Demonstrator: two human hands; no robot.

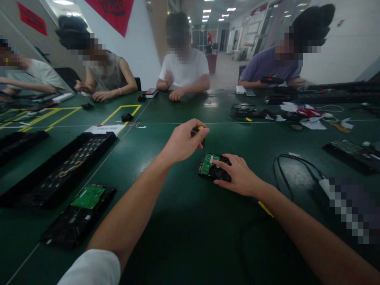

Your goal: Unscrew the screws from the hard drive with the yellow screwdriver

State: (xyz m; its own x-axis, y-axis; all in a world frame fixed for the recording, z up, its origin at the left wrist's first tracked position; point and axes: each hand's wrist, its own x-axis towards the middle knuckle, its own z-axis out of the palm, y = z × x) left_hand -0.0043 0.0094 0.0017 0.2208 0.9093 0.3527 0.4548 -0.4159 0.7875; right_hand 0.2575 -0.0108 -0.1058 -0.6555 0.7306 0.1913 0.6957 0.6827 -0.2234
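A hard drive (pixel 208 168) with a green circuit board facing up lies on the green table in front of me. Gripping its right end is my right hand (pixel 242 174), with fingers across the top and the thumb along the near edge. Just above the far side of the drive, my left hand (pixel 187 140) is closed around a screwdriver (pixel 201 128) with a yellow-capped handle. The screwdriver points down towards the drive's board; whether its tip touches is too small to tell.
Left of my forearm lies another hard drive (pixel 89 198), near a long black tray (pixel 59 170). Cables (pixel 308 113) and paper scraps are at the back right, a black cable (pixel 279 170) nearer. Another board-topped device (pixel 353 152) sits far right. Several people sit across the table.
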